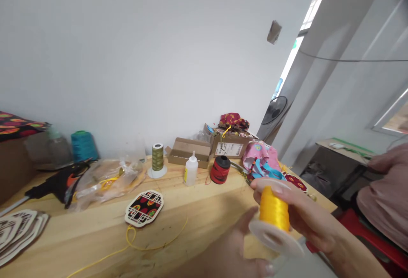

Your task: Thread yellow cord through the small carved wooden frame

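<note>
A spool of shiny yellow cord (pixel 274 210) with white flanges is tilted in front of me. My right hand (pixel 306 214) grips it from the right, fingers at the upper flange. Somewhat blurred, my left hand (pixel 228 248) is close by the lower flange with thumb and fingers apart; whether it touches the flange I cannot tell. On the wooden table (pixel 95 235) lies an eight-sided wooden fretwork pendant (pixel 145 208) with dark patterned fabric in its middle. A thin yellow cord (pixel 153 249) runs from it in a loop across the tabletop.
Behind stand a glue bottle (pixel 191 171), a red thread spool (pixel 220 170), an olive spool (pixel 157 158) and an open cardboard box (pixel 189 152). Stacked wooden pieces (pixel 22 231), a plastic bag (pixel 105 182) and a teal cone (pixel 83 146) are left. A person (pixel 387 197) sits at right.
</note>
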Tool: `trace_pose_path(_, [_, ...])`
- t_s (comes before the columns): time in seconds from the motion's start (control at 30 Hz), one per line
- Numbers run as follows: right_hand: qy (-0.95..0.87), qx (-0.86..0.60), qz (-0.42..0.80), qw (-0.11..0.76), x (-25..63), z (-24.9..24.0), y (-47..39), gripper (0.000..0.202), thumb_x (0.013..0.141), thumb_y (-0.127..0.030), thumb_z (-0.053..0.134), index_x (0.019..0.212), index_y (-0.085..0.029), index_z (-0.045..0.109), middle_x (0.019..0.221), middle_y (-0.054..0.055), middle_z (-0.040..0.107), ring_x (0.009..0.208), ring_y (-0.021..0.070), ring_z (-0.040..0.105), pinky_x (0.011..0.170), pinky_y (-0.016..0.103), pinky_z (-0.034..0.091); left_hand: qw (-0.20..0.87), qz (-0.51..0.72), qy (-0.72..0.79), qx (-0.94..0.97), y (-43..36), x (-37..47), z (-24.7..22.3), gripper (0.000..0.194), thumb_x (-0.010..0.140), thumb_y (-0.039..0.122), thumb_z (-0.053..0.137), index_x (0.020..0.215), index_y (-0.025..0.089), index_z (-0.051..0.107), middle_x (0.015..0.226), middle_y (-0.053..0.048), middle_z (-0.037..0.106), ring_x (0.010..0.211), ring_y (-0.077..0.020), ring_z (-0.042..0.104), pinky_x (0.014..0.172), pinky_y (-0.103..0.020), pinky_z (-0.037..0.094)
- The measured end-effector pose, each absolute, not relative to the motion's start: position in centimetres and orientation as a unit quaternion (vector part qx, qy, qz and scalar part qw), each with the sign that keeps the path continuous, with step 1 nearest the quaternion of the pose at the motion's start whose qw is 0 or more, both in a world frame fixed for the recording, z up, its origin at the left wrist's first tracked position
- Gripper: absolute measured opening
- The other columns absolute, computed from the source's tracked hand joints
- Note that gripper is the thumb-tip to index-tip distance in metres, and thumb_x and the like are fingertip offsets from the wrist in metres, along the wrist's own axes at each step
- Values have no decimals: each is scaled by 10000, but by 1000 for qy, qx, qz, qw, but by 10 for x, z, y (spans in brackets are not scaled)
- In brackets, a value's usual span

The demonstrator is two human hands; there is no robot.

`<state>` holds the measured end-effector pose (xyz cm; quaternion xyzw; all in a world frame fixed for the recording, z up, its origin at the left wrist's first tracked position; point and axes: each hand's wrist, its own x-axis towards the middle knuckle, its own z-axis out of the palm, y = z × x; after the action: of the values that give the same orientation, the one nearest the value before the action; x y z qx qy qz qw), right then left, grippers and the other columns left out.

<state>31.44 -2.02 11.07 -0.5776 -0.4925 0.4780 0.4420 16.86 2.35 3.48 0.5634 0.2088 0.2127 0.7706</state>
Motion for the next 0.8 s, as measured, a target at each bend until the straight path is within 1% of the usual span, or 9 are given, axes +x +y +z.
trace_pose_path(0.03, [-463,-561,491,480,316,105,-20,351,762,-433,421,1016,-202,492,835,27,537,639,115,527,486,186,417,790,193,155,560,17,176,31,367,608,336,627,960,250,575,784,-7,617,677,-138,522,633,-256,373])
trace_pose_path(0.1, [-449,-560,449,532,324,91,-12,363,774,-441,399,1039,-199,462,826,25,535,630,109,524,510,193,430,820,147,123,540,7,185,22,337,653,463,531,810,177,612,476,40,490,389,-54,365,425,-199,266])
trace_pose_path(0.17, [-488,-609,327,534,336,74,7,405,758,-449,420,1060,-179,428,836,36,535,624,118,520,500,202,433,817,171,148,530,4,189,13,405,648,530,488,657,135,581,369,83,366,317,-26,243,367,-194,177])
trace_pose_path(0.23, [-548,-682,146,461,348,55,31,426,745,-441,428,1048,-142,424,871,65,529,675,152,530,522,233,439,819,203,200,498,8,190,6,417,614,568,489,607,151,510,317,113,309,277,-18,192,332,-197,127])
trace_pose_path(0.27, [-576,-711,56,400,354,45,42,412,748,-414,427,1040,-124,429,910,85,521,734,167,534,584,254,445,825,208,231,471,12,189,3,415,596,580,492,617,165,478,301,127,289,258,-15,165,315,-197,97])
trace_pose_path(0.33, [-587,-724,15,363,361,28,64,391,726,-342,470,1026,-93,445,954,121,502,788,191,532,666,292,430,832,201,293,426,21,187,-4,395,607,562,492,675,175,451,322,138,291,245,-8,128,302,-197,40])
trace_pose_path(0.6, [-625,-740,-3,249,391,13,62,519,660,-310,537,1131,-150,390,1027,90,495,927,199,481,753,289,386,838,192,351,370,48,174,-14,267,719,378,468,836,138,487,422,112,329,295,3,152,346,-171,3])
trace_pose_path(0.7, [-611,-771,3,180,413,14,32,267,687,-267,471,917,-151,544,843,68,571,787,203,535,681,300,394,846,182,346,364,54,166,-11,267,706,381,489,827,143,500,443,102,357,303,6,148,349,-167,16])
trace_pose_path(0.8, [-587,-801,2,116,423,9,12,199,668,-210,446,798,-124,570,733,95,584,717,230,537,628,317,380,846,174,345,368,55,159,-9,281,681,396,523,800,141,514,450,96,376,311,6,177,347,-162,47])
